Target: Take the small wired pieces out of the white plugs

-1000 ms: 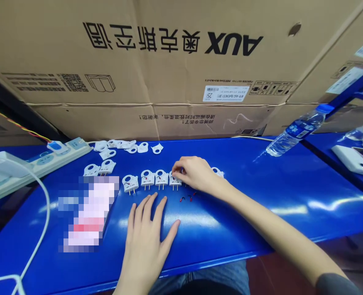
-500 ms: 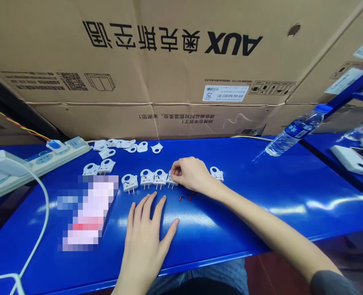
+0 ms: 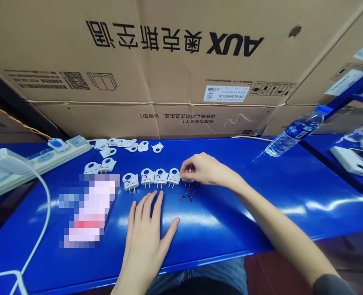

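My left hand (image 3: 146,229) lies with fingers spread on the blue table, just below a row of white two-pin plug pieces with round holes. In that row are a plug piece at the left end (image 3: 130,182), two side by side (image 3: 147,177), and another plug piece (image 3: 173,177) left of my right hand. My right hand (image 3: 204,170) has thumb and fingers pinched on a further white plug piece (image 3: 187,180), which the fingers partly cover. Below it lie small red-ended wire parts (image 3: 186,198).
Several white ring-shaped pieces (image 3: 143,146) lie at the back. A power strip (image 3: 61,151) and white cable (image 3: 48,200) are on the left, beside a blurred pink item (image 3: 92,213). A water bottle (image 3: 298,131) stands right; a cardboard box (image 3: 175,90) walls the back.
My right hand has shifted right, off the plug piece that now stands uncovered in the row, onto another one. My left hand has hardly moved.
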Available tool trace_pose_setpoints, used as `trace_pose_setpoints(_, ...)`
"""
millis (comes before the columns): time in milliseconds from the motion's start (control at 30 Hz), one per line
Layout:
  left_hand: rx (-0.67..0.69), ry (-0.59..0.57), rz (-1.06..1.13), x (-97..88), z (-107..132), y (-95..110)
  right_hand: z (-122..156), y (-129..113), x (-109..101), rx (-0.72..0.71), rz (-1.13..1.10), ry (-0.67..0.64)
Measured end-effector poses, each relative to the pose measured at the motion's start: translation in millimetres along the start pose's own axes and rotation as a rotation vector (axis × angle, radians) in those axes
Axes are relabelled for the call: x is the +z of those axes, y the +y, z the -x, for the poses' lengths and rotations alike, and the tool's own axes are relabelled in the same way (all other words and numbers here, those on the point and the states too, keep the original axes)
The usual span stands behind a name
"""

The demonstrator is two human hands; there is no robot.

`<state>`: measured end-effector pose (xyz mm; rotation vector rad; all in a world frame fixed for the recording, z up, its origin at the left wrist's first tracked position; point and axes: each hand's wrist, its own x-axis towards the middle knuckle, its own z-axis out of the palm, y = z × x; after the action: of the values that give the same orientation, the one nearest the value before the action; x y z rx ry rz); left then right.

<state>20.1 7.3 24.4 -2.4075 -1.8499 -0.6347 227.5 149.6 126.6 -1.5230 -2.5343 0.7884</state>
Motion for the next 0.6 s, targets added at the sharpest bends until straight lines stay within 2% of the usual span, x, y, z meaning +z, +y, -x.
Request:
trace_pose_setpoints(67, -0.004, -0.002, 0.001, 0.7, 0, 0, -4, -3, 11, -0.010, 0.036, 0.119)
trace_pose_setpoints(233, -0.005, 0.002, -0.021, 2.9, 1, -1, -5, -8, 32, -0.086, 0.115, 0.118)
trace_pose_setpoints(467, 0.019, -0.002, -0.036, 3.4, 1, -1, -2, -9, 32, -0.098, 0.134, 0.135)
trace_pose_setpoints(600, 0.028, -0.004, -0.051, 3.8, 0, -1, -5, -16, 32, -0.112, 0.105, 0.187)
